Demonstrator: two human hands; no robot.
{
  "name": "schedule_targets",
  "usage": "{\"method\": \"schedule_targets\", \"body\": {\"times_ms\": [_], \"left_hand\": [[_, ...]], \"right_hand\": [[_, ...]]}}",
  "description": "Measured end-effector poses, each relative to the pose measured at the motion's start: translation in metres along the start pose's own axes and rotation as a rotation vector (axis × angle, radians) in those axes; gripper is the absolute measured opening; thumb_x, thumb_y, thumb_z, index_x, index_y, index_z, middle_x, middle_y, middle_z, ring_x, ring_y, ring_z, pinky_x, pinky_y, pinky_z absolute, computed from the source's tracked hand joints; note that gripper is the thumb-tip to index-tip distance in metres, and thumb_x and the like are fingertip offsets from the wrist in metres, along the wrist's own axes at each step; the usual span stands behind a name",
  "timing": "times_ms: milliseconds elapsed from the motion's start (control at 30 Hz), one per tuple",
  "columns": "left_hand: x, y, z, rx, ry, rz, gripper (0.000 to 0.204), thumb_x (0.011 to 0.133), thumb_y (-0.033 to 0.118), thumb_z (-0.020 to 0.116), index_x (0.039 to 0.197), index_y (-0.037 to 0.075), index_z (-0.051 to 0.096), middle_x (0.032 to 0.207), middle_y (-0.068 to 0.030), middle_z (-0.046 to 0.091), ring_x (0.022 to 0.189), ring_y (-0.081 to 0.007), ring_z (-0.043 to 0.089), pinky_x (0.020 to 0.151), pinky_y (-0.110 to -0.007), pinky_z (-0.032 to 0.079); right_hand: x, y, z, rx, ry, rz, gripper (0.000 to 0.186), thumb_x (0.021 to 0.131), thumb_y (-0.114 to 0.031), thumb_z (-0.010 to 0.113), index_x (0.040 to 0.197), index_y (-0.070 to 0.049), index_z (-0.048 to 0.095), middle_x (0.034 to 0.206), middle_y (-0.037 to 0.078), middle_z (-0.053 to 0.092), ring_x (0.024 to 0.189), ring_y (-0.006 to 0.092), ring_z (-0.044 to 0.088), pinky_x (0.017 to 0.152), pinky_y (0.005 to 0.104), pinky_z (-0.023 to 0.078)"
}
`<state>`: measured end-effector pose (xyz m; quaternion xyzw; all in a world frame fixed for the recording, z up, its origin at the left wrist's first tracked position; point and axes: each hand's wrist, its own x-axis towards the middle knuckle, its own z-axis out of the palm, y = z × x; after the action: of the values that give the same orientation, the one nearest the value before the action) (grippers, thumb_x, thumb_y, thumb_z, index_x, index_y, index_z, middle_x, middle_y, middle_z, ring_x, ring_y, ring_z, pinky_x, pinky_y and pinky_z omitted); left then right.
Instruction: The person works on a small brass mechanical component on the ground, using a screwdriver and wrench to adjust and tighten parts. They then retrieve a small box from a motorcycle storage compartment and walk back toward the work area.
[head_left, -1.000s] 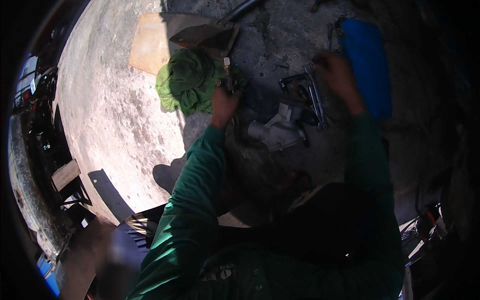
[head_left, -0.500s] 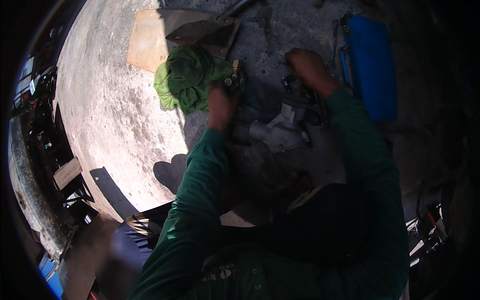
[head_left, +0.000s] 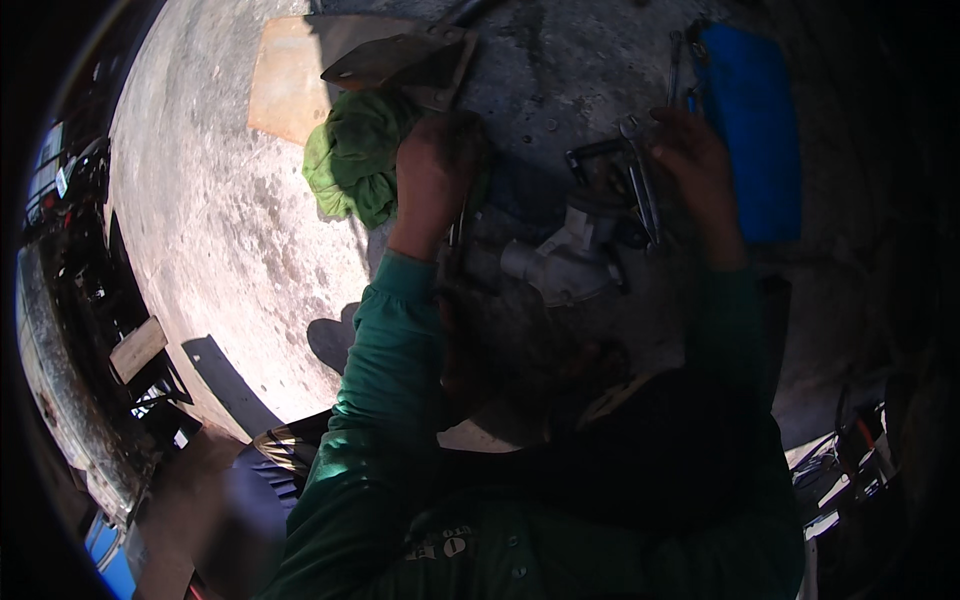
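Observation:
My left hand [head_left: 437,165] is closed at the right side of a crumpled green cloth [head_left: 350,150]. Its fingers hide what they hold; a slim bright metal piece [head_left: 457,228] shows just below the hand. To the right, my right hand [head_left: 698,165] hovers beside several wrenches [head_left: 642,185], its thumb and fingers apart and nothing visible between them. A grey cast-metal housing [head_left: 560,262] rests on the floor between my forearms. Against its far side lies a dark bent tool [head_left: 592,152].
A flat blue case [head_left: 752,135] lies right of my right hand, with another wrench [head_left: 674,65] along its far left edge. Beyond the cloth is a bent metal plate [head_left: 290,80]. Small round bits dot the concrete floor [head_left: 200,230], sunlit on the left.
My right hand has moved right and nearer, from the small bits on the floor to the wrenches. My left hand has turned over, covering the brass fitting that showed at its fingertips.

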<state>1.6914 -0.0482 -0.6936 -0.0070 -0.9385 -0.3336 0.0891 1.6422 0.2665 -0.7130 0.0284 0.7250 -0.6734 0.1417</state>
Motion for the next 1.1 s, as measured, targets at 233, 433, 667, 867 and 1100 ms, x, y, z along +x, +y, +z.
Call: {"method": "schedule_targets", "body": {"times_ms": [233,433,667,867,1100], "left_hand": [[0.023,-0.007,0.074,0.419,-0.457,0.031,0.017,0.085,0.009,0.061,0.095,0.003,0.073,0.097,-0.0204,0.071,0.089,-0.0389,0.071,0.08,-0.047,0.057],[0.029,-0.009,0.081,0.385,-0.436,0.034,0.016,0.085,0.009,0.06,0.093,0.0,0.071,0.097,-0.0231,0.072,0.085,-0.0396,0.071,0.076,-0.047,0.058],[0.012,0.05,0.028,-1.054,-0.346,-0.683,0.017,0.09,0.009,0.067,0.104,-0.001,0.067,0.095,-0.0123,0.072,0.082,-0.0192,0.069,0.074,-0.03,0.057],[-0.021,0.089,0.014,-1.708,-0.373,-0.623,0.022,0.091,0.005,0.064,0.112,-0.002,0.061,0.101,-0.0124,0.069,0.08,-0.0168,0.067,0.072,-0.031,0.055],[-0.033,0.119,0.006,-1.72,-0.368,-0.682,0.032,0.093,0.01,0.064,0.122,-0.003,0.06,0.103,-0.0135,0.067,0.08,-0.0176,0.065,0.074,-0.031,0.054]], "right_hand": [[-0.059,-0.008,0.001,0.071,-0.019,-0.022,0.039,0.092,-0.01,0.065,0.13,0.002,0.062,0.109,0.008,0.068,0.093,0.0132,0.064,0.079,0.0294,0.053],[-0.06,-0.008,0.0,1.04,-0.126,0.373,0.042,0.101,-0.007,0.054,0.142,0.0,0.051,0.106,0.01,0.065,0.091,0.0177,0.062,0.072,0.0311,0.053],[-0.067,-0.023,-0.006,1.046,-0.081,0.31,0.038,0.099,-0.005,0.057,0.137,-0.001,0.054,0.101,0.013,0.07,0.086,0.0217,0.071,0.069,0.0318,0.058],[-0.076,-0.048,0.0,0.958,-0.11,0.192,0.037,0.097,-0.005,0.06,0.134,0.0,0.056,0.1,0.016,0.072,0.084,0.0229,0.073,0.067,0.0322,0.059],[-0.087,-0.066,0.005,0.914,-0.125,0.099,0.042,0.095,-0.005,0.062,0.136,0.003,0.053,0.099,0.016,0.073,0.082,0.0214,0.073,0.065,0.0295,0.059]]}}
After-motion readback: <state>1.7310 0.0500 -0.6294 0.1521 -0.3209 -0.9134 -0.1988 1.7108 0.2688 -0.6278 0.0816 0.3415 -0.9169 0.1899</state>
